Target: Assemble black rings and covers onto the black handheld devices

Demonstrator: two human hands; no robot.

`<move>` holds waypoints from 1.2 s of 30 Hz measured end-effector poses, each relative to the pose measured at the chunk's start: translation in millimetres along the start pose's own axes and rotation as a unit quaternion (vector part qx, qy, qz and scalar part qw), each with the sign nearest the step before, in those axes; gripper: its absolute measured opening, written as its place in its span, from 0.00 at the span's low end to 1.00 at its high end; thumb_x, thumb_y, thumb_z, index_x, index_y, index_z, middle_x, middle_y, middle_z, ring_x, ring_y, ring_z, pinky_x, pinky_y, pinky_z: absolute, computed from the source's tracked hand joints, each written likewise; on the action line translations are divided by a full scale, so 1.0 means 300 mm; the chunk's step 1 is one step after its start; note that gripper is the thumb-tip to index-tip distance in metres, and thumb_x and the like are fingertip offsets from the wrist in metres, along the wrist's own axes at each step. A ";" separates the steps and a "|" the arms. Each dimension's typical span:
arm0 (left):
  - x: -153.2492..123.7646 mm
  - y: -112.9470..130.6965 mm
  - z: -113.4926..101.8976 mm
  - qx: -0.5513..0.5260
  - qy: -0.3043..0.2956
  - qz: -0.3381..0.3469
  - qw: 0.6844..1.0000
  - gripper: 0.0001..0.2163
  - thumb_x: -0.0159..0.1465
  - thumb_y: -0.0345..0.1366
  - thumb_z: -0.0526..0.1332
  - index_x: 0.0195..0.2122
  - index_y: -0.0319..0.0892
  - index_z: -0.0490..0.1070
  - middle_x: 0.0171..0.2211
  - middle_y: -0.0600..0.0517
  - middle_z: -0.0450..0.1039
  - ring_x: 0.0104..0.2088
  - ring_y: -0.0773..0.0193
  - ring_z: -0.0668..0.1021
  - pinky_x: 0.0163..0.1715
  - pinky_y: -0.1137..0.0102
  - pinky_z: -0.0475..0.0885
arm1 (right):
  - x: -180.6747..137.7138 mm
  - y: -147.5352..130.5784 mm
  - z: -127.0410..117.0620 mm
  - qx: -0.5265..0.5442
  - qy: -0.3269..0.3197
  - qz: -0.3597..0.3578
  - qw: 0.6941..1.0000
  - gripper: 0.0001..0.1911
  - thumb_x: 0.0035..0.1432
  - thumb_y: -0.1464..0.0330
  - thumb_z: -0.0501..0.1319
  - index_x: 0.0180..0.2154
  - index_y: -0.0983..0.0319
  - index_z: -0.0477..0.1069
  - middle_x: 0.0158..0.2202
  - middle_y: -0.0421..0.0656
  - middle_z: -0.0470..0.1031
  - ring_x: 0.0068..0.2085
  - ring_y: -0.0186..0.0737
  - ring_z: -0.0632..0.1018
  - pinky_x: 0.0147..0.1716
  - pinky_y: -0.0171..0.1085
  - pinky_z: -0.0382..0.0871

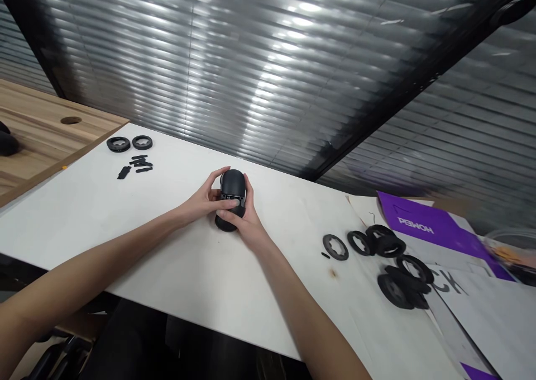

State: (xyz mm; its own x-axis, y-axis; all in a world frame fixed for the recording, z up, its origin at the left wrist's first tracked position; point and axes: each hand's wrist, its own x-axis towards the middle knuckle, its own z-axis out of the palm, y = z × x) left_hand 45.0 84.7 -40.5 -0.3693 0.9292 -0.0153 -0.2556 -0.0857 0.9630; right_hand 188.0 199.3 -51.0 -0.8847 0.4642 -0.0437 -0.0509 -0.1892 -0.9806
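Grey slatted blinds [268, 61] fill the whole top half of the frame, streaked with glare from ceiling lights. Below them a white tabletop [125, 223] runs from lower left to lower right. A wooden desk [37, 128] butts against it at upper left, with one round hole [71, 120] in it.

At right of frame, one purple sheet [422, 223] with white lettering lies on white papers [481, 307], which are cut off by the lower right corner.

Dead centre, both hands are on one black rounded housing [231, 193], which stands on the tabletop. The left hand [203, 201] wraps it from the left, fingers curled over the top. The right hand [247, 221] cups it from below and right, thumb across the front. It is a close two-handed hold, and the housing's lower part is hidden behind the fingers.

Now the count. There are two black rings [129, 143] side by side at upper left, and just below them about four small black strips [138, 165], too tiny to be sure. Right of centre lies a cluster of black rings [393, 268]: two are flat and apart, and the rest overlap in a heap, at least four.

A blurred clear container [513, 251] at the right edge and a dark object [6, 142] at the left edge are both cut off.
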 end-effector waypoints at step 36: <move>0.001 0.011 0.006 -0.003 0.002 -0.005 1.000 0.55 0.59 0.53 0.81 0.79 0.49 0.49 0.29 0.53 0.80 0.17 0.63 0.76 0.19 0.72 0.72 | -0.001 -0.023 -0.002 0.052 -0.053 0.028 0.997 0.76 0.48 0.61 0.84 0.80 0.37 0.32 0.59 0.43 0.81 0.36 0.45 0.87 0.51 0.57 0.85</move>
State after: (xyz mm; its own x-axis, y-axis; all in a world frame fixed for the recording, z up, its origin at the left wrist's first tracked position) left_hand 45.6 85.5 -36.8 -0.3698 0.9287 -0.0269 -0.2652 -0.0778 0.9611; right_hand 188.9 200.9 -44.5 -0.9309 0.3583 -0.0712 -0.0438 -0.3029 -0.9520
